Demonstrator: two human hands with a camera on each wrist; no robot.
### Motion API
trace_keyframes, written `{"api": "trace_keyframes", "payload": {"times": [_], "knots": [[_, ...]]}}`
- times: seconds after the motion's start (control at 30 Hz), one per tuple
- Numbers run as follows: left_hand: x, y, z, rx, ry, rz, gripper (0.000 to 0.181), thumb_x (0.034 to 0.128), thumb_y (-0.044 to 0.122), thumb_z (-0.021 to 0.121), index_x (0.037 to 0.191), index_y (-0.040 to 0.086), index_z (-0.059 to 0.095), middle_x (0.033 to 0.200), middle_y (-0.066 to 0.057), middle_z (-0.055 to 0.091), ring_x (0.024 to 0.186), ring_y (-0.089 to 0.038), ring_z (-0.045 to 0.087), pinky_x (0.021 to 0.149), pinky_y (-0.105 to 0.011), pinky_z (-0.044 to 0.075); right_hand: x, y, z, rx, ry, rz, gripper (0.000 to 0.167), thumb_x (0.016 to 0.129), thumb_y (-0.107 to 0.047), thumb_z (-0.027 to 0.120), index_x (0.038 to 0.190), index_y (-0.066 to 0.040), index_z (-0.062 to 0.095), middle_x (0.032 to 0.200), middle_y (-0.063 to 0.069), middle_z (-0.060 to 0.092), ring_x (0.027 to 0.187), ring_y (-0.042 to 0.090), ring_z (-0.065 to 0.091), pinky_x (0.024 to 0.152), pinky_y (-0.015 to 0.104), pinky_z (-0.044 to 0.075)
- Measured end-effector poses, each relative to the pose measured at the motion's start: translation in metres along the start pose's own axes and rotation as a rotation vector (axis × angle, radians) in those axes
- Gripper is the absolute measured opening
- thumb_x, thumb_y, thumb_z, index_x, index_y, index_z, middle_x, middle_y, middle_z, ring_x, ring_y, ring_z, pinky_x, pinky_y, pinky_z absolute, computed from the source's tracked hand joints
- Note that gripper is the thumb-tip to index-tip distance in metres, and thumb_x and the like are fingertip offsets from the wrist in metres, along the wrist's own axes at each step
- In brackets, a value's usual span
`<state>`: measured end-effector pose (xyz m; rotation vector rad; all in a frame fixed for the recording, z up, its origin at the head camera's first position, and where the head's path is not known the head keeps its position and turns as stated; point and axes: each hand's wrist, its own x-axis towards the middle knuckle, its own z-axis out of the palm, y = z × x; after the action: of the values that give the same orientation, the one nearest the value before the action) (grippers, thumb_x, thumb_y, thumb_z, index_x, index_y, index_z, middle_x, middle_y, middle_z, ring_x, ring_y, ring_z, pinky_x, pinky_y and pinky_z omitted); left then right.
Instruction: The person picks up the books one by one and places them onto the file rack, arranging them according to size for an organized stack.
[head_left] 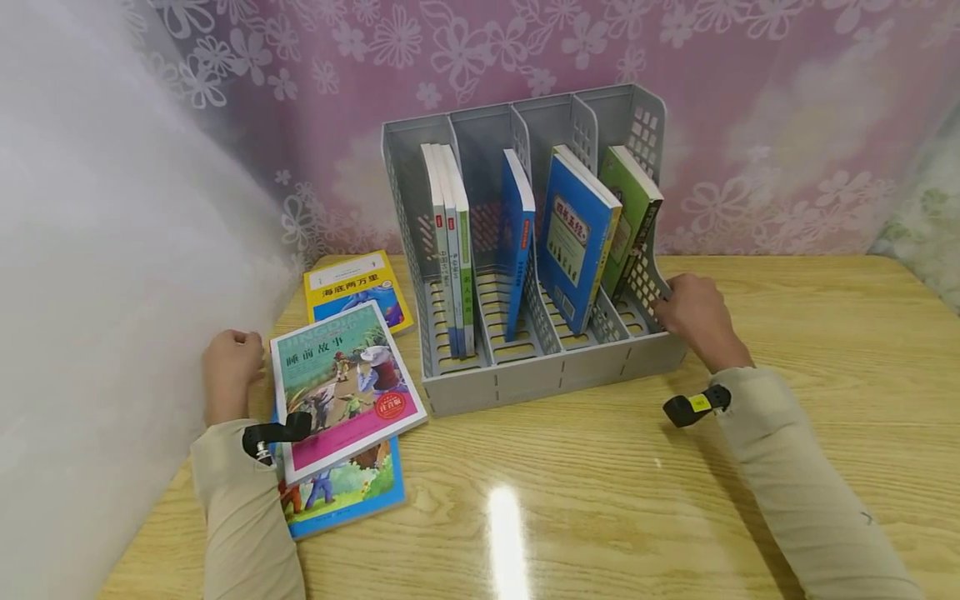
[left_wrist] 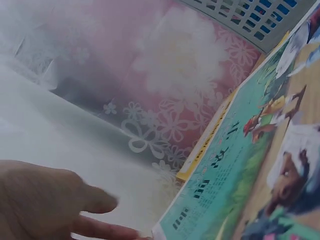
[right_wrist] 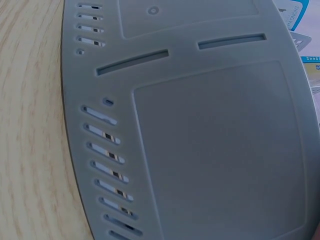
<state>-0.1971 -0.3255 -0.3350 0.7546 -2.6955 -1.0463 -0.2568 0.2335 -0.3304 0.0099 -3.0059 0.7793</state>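
Observation:
A grey four-slot file rack [head_left: 525,385] stands on the wooden table with books upright in each slot. My right hand [head_left: 697,321] grips the front edge of its right side wall. In the right wrist view, the rack's grey panel [right_wrist: 220,145] fills most of the frame and the hand is almost wholly out of view. My left hand [head_left: 231,375] is at the left edge of the top book [head_left: 348,387], a storybook with a green and pink cover. In the left wrist view, the left hand's fingers [left_wrist: 107,229] reach to that book's corner; I cannot tell whether they touch.
Beneath the top book lie a blue-edged picture book [head_left: 352,492] and a yellow book [head_left: 356,279]. White sheeting [head_left: 135,250] hangs close on the left, and a pink flowered curtain [head_left: 772,125] hangs behind the rack. Wooden tabletop [head_left: 600,500] extends in front.

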Motion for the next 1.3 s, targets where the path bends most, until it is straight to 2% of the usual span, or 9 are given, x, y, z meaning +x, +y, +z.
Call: {"api": "trace_keyframes", "payload": {"times": [0.1, 0.2, 0.33, 0.53, 0.67, 0.87, 1.0, 1.17, 1.3], "knots": [[0.001, -0.004, 0.002, 0.123, -0.178, -0.024, 0.065, 0.1008, 0.041, 0.034, 0.123, -0.019, 0.046, 0.105, -0.03, 0.054, 0.082, -0.03, 0.059, 0.073, -0.038, 0.052, 0.0, 0.0, 0.0, -0.01, 0.003, -0.005, 0.023, 0.092, -0.011, 0.052, 0.09, 0.01, 0.061, 0.07, 0.018, 0.06, 0.056, 0.026, 0.053, 0.047, 0.035, 0.043], [0.001, -0.004, 0.005, 0.199, -0.259, -0.031, 0.072, 0.0984, 0.051, 0.036, 0.108, -0.018, 0.05, 0.097, -0.028, 0.051, 0.087, -0.036, 0.05, 0.076, -0.042, 0.045, -0.001, -0.001, 0.0, -0.018, 0.007, -0.008, 0.023, 0.091, -0.011, 0.052, 0.091, 0.011, 0.061, 0.071, 0.019, 0.06, 0.056, 0.027, 0.054, 0.047, 0.035, 0.043], [0.001, -0.006, 0.009, 0.158, -0.292, -0.053, 0.064, 0.0955, 0.053, 0.045, 0.092, -0.01, 0.053, 0.08, -0.015, 0.048, 0.078, -0.028, 0.048, 0.069, -0.036, 0.04, -0.001, -0.002, 0.0, -0.016, 0.01, -0.005, 0.024, 0.091, -0.011, 0.053, 0.091, 0.011, 0.061, 0.07, 0.018, 0.06, 0.056, 0.027, 0.054, 0.047, 0.035, 0.043], [0.004, -0.006, 0.006, 0.066, -0.348, -0.09, 0.058, 0.0894, 0.053, 0.059, 0.087, -0.005, 0.059, 0.056, 0.002, 0.033, 0.054, -0.014, 0.038, 0.054, -0.029, 0.032, -0.001, -0.001, 0.0, 0.003, 0.011, -0.004, 0.025, 0.092, -0.011, 0.053, 0.093, 0.012, 0.062, 0.073, 0.02, 0.062, 0.055, 0.026, 0.054, 0.046, 0.035, 0.043], [0.004, -0.007, 0.007, 0.074, -0.343, -0.127, 0.059, 0.085, 0.053, 0.065, 0.091, -0.005, 0.057, 0.057, 0.001, 0.031, 0.054, -0.014, 0.037, 0.054, -0.029, 0.031, 0.0, -0.002, 0.001, 0.006, 0.008, 0.003, 0.027, 0.092, -0.011, 0.054, 0.097, 0.014, 0.062, 0.079, 0.024, 0.064, 0.057, 0.027, 0.056, 0.047, 0.035, 0.043], [0.003, -0.003, 0.01, 0.054, -0.279, -0.123, 0.061, 0.0847, 0.05, 0.067, 0.101, -0.008, 0.058, 0.08, -0.011, 0.057, 0.079, -0.022, 0.053, 0.067, -0.03, 0.043, 0.0, -0.001, 0.0, -0.002, -0.003, 0.019, 0.027, 0.092, -0.011, 0.054, 0.099, 0.014, 0.061, 0.08, 0.024, 0.063, 0.058, 0.028, 0.057, 0.047, 0.036, 0.044], [0.004, 0.001, 0.011, -0.048, -0.247, -0.07, 0.055, 0.0874, 0.041, 0.068, 0.109, -0.007, 0.05, 0.093, -0.012, 0.061, 0.076, -0.015, 0.058, 0.068, -0.027, 0.048, 0.001, -0.001, 0.0, -0.007, -0.005, 0.021, 0.027, 0.092, -0.012, 0.053, 0.099, 0.013, 0.061, 0.081, 0.024, 0.063, 0.059, 0.028, 0.057, 0.047, 0.035, 0.044], [0.005, 0.004, 0.014, -0.372, -0.293, 0.001, 0.059, 0.0915, 0.021, 0.066, 0.133, -0.006, 0.033, 0.084, 0.007, 0.059, 0.066, -0.001, 0.061, 0.063, -0.021, 0.054, 0.001, -0.001, 0.0, -0.02, -0.002, 0.016, 0.029, 0.092, -0.012, 0.054, 0.101, 0.015, 0.061, 0.086, 0.028, 0.063, 0.062, 0.031, 0.059, 0.048, 0.036, 0.045], [0.005, 0.011, 0.014, -0.531, -0.315, 0.062, 0.065, 0.0928, 0.012, 0.062, 0.144, -0.002, 0.025, 0.084, 0.014, 0.058, 0.07, -0.001, 0.063, 0.065, -0.021, 0.055, 0.001, -0.001, 0.0, -0.022, -0.003, 0.018, 0.03, 0.092, -0.012, 0.054, 0.103, 0.015, 0.06, 0.088, 0.029, 0.063, 0.064, 0.032, 0.059, 0.049, 0.036, 0.045]]}}
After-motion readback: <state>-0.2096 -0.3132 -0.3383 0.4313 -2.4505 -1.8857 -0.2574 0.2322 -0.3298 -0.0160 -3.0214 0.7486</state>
